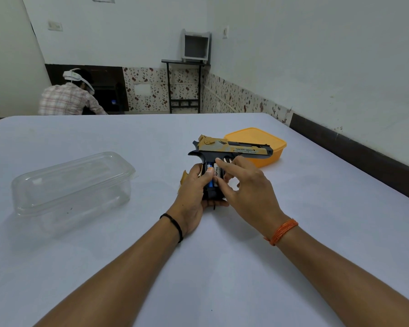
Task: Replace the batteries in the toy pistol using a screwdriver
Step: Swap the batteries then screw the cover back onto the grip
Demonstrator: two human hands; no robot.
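Both forearms are extended over the white table (80,267). Above the grip, the black-and-gold toy pistol (232,149) is held grip-down, barrel pointing right. Its handle is clasped by the left hand (194,192). The white cylindrical battery (217,171), long axis along the handle, is pinched by the right hand (243,185), evidently being seated beside a blue battery (209,182).

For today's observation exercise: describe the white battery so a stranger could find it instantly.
On the white table, two hands hold a black-and-gold toy pistol. Its open grip holds two batteries; the white battery has black lettering, unlike the blue battery on its left.
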